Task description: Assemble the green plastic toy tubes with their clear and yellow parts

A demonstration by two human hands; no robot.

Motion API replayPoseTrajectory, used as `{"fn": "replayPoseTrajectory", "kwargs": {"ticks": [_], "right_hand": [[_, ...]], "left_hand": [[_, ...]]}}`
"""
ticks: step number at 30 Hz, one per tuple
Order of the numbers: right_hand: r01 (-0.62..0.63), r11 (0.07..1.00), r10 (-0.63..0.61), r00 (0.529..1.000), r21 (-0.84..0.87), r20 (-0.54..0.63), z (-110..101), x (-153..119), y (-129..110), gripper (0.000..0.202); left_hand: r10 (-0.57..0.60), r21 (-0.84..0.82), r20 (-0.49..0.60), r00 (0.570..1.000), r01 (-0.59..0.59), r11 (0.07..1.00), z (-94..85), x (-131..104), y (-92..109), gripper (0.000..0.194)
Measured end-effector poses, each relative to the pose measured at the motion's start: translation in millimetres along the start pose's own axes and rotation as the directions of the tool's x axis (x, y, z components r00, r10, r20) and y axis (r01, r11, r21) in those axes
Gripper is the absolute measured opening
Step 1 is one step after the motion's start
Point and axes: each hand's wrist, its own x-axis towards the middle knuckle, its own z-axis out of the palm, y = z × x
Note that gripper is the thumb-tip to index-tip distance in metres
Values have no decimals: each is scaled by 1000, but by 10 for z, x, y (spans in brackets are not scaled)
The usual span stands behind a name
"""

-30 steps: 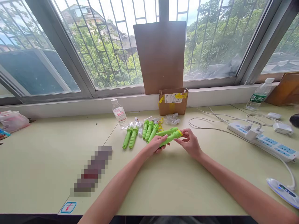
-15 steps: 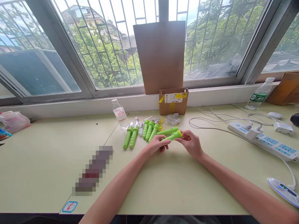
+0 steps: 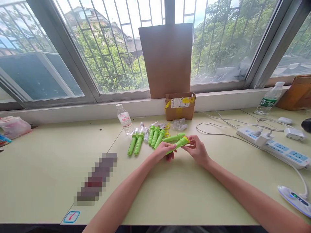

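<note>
Green tube (image 3: 179, 144) in left hand (image 3: 164, 150) and right hand (image 3: 197, 151), similar tubes (image 3: 155, 136) just beyond, carton (image 3: 173, 113) farther back.

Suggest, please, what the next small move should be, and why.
Perhaps press the yellow piece lightly with the right grip, which is at that end of the held tube; the left grip has the tube, and this view doesn't show whether the piece is fully seated.

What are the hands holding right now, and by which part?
A green tube: the left hand holds it by the body; the right hand is at its yellow end, but whether it grips there, I can't tell.
</note>
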Motion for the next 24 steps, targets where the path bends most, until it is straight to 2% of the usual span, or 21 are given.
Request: {"fn": "replayPoseTrajectory", "kwargs": {"ticks": [10,16,20,24], "right_hand": [[8,999,-6,999,34,-50,-16,13,45,39],[7,1000,-5,996,20,-90,-25,4,70,39],[-2,1000,4,994,20,-106,-25,10,82,39],[-23,1000,22,996,-10,-83,-45,20,74,38]], "left_hand": [[22,-6,-23,1000,-22,1000,43,37,-61,45],[66,-43,-114,991,-71,997,81,39,-45,46],[98,-11,-194,976,-102,995,95,48,-41,42],[98,22,-179,979,-96,995,95,56,-58,42]]}}
